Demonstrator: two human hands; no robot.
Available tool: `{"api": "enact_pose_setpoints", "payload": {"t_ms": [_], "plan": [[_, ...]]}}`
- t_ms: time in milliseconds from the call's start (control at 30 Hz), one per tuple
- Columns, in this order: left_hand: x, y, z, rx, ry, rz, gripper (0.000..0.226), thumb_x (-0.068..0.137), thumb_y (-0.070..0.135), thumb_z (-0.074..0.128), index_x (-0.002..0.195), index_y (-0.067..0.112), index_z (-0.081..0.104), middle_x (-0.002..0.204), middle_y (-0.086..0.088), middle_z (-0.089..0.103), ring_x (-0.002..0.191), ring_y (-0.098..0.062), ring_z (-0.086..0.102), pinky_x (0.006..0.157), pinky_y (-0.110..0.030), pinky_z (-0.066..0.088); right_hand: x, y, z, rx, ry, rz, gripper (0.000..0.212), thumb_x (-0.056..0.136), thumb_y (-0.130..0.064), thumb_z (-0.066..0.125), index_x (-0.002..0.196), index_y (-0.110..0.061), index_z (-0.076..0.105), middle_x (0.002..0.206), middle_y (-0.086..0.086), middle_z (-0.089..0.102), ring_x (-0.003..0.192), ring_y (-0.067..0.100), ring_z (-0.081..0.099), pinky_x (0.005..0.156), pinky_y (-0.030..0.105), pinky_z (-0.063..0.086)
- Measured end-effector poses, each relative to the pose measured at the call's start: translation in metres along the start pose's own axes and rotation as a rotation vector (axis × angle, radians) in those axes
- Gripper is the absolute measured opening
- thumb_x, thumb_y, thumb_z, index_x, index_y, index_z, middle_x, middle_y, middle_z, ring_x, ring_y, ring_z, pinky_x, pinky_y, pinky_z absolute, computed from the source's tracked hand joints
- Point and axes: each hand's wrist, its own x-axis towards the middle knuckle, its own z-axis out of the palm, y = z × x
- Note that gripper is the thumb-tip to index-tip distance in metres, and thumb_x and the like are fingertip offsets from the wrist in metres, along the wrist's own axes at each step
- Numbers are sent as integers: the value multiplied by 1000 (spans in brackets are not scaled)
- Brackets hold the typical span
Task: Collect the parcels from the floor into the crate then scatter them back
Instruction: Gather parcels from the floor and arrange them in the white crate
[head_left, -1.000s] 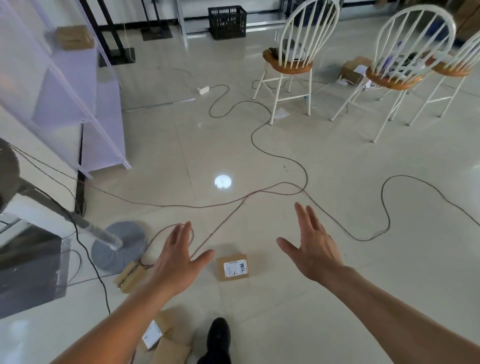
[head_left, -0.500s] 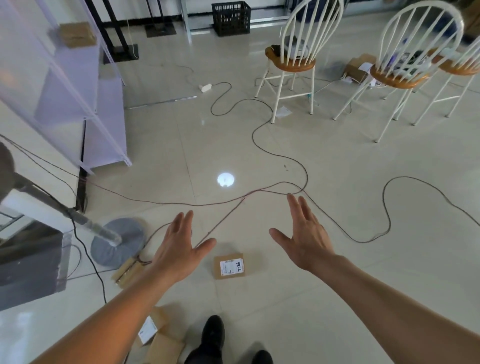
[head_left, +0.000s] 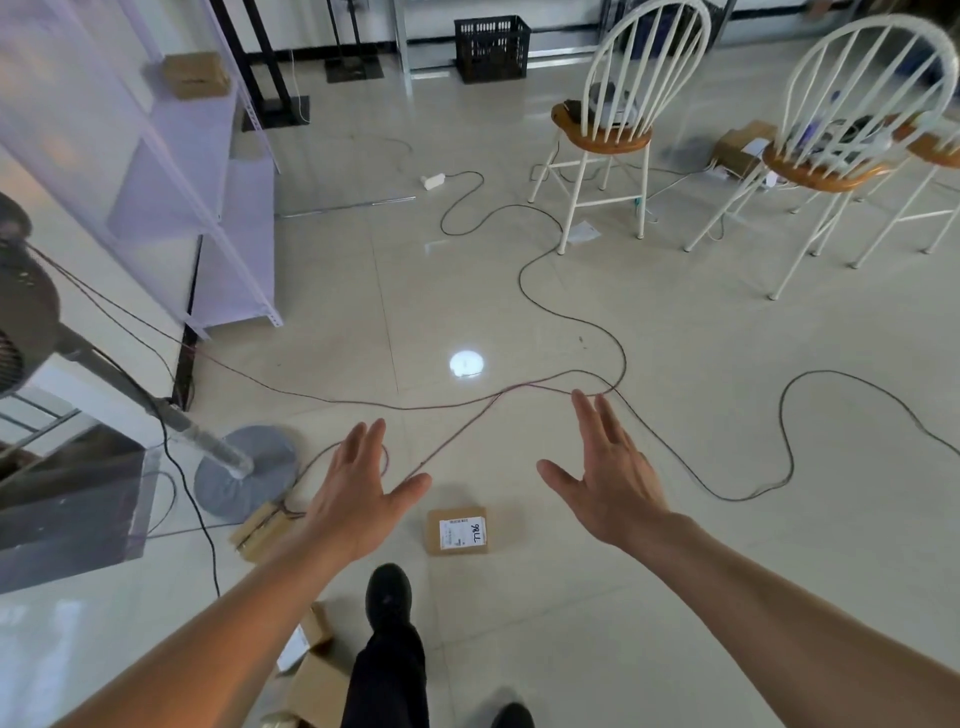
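Observation:
A small brown parcel (head_left: 457, 531) with a white label lies flat on the tiled floor, between and just below my two outstretched hands. My left hand (head_left: 358, 493) hovers to its left, fingers straight, holding nothing. Spread flat and empty, my right hand (head_left: 605, 475) hovers to the parcel's right. Another parcel (head_left: 262, 530) lies by the fan base at the left, and two more parcels (head_left: 311, 670) sit by my left leg at the bottom. A black crate (head_left: 492, 48) stands far off by the back wall.
Long cables (head_left: 566, 312) snake across the floor ahead. A standing fan with round grey base (head_left: 244, 475) leans at the left beside a white shelf unit (head_left: 156, 171) carrying a box (head_left: 196, 75). White chairs (head_left: 618, 130) stand at the back right, with a cardboard box (head_left: 740, 148) between them.
Both hands stay spread and empty while I step forward; my dark shoe and leg have come into view at the bottom, and the labelled parcel now lies closer beneath my hands.

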Motion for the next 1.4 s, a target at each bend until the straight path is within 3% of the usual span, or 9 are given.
{"api": "enact_pose_setpoints", "payload": {"t_ms": [200, 667, 967, 1267, 1400], "plan": [[33, -4, 14, 20, -43, -2, 94, 92, 63, 55, 161, 27, 3, 170, 2, 0, 155, -21, 9, 121, -44, 23, 18, 3, 20, -4, -5, 40, 94, 98, -60, 53, 164, -30, -7, 174, 4, -5, 158, 23, 17, 116, 44, 34], [132, -109, 95, -6, -221, -98, 95, 91, 61, 58, 161, 24, 8, 169, -4, 5, 155, -22, 11, 123, -42, 21, 97, 16, 171, 13, -193, 171, 94, 99, -58, 54, 164, -31, -7, 175, 3, -4, 159, 24, 15, 120, 46, 29], [224, -208, 243, -41, -250, -258, 92, 93, 58, 58, 162, 16, 12, 168, -6, 13, 154, -22, 16, 121, -38, 20, 184, 86, 348, 60, -361, 228, 92, 99, -57, 54, 165, -33, -5, 175, 1, 0, 158, 25, 21, 120, 46, 32], [299, -299, 406, -186, -315, -448, 92, 94, 59, 56, 162, 16, 11, 169, -4, 12, 152, -24, 24, 119, -36, 23, 254, 165, 532, 156, -431, 358, 91, 100, -51, 57, 166, -22, 1, 170, 0, 21, 152, 26, 31, 117, 43, 33], [325, -323, 453, -283, -318, -526, 91, 93, 59, 57, 161, 16, 14, 168, -5, 15, 152, -26, 25, 119, -40, 23, 280, 186, 583, 215, -430, 435, 86, 98, -48, 62, 162, -18, 13, 161, 5, 37, 142, 29, 43, 107, 42, 40]]}}
